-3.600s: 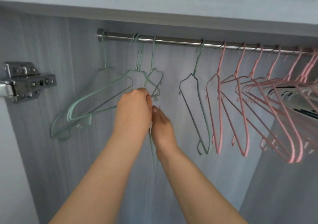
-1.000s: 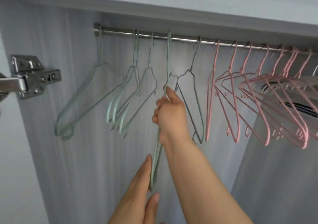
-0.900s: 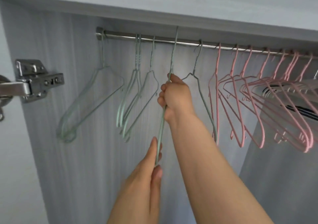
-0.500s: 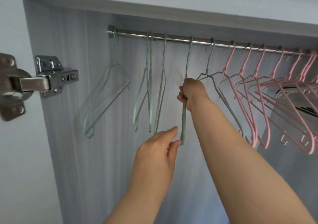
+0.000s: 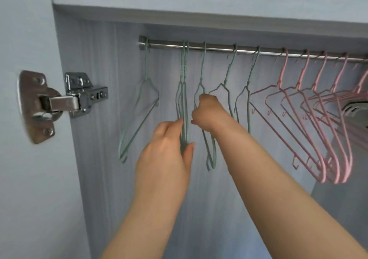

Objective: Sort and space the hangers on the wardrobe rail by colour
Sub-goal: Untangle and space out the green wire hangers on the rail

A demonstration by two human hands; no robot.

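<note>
A steel wardrobe rail (image 5: 217, 47) carries several pale green hangers on its left half and several pink hangers (image 5: 310, 119) on its right half. Two green hangers (image 5: 184, 79) hang pressed together; my left hand (image 5: 169, 155) pinches their lower ends between thumb and fingers. My right hand (image 5: 207, 113) is closed around the green hanger (image 5: 201, 73) just to their right, at its shoulder. Two more green hangers (image 5: 229, 75) hang further right, and a single one (image 5: 146, 103) hangs by the rail's left end.
A metal door hinge (image 5: 65, 101) juts from the wardrobe's left side panel. A shelf board (image 5: 199, 4) runs close above the rail. At the far right, behind the pink hangers, a black and white item (image 5: 356, 111) is partly in view.
My right hand let go of the green hanger it had hung on the rail and moved left onto the neighbouring one. My left hand rose and pinched the paired green hangers.
</note>
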